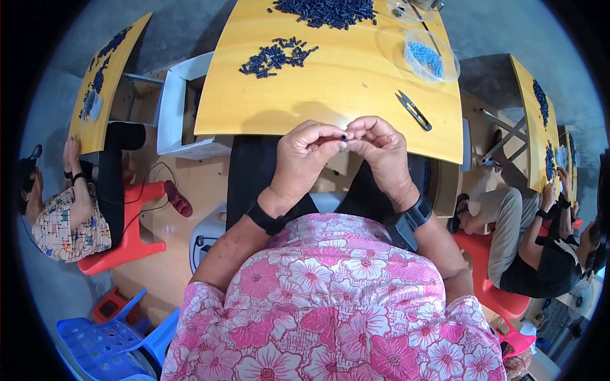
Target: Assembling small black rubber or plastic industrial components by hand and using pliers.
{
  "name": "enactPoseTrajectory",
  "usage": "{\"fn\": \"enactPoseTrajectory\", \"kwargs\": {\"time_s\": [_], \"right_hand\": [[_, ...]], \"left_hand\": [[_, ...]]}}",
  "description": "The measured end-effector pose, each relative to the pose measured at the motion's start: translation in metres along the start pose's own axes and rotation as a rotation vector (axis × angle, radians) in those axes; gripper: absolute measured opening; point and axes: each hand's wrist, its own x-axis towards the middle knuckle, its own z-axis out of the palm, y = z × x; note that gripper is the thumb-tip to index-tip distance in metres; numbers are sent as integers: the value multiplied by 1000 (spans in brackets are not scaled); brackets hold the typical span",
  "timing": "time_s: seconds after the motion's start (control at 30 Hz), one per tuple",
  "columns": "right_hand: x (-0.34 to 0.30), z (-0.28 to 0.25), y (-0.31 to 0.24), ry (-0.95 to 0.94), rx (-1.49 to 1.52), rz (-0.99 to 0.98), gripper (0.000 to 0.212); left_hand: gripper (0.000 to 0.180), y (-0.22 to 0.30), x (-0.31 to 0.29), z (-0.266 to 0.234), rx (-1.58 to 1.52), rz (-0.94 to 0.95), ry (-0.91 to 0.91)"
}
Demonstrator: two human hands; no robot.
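My left hand (304,157) and my right hand (384,156) meet fingertip to fingertip just over the near edge of the yellow table (292,105). Between the left thumb and forefinger is a small black cylindrical piece (344,138), its dark end showing. The right thumb and fingers are pinched right beside it; whatever they grip is too small or hidden to make out. Farther off on the tabletop lie a small pile of black pieces (273,59) and a bigger heap (327,11) of similar ones. Thread snips (414,111) rest to the right of my hands.
A clear round tub (438,71) holds small blue pieces at the table's right, with another clear container (406,11) behind. A white box (184,149) stands at left. People sit at neighbouring tables on red stools (136,213). A blue chair (101,346) is at lower left.
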Motion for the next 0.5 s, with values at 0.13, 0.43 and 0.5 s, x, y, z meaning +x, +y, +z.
{"fn": "enactPoseTrajectory", "kwargs": {"time_s": [0.13,0.43,0.5], "right_hand": [[9,-6,2,31,-376,-8,14],[63,-38,-3,231,-1118,-389,8],[73,-41,-2,270,-1154,-324,9]], "left_hand": [[13,-9,0,-2,-38,-68,38],[11,-16,6,-12,40,-117,42],[10,-17,7,-13,53,-131,42]]}}
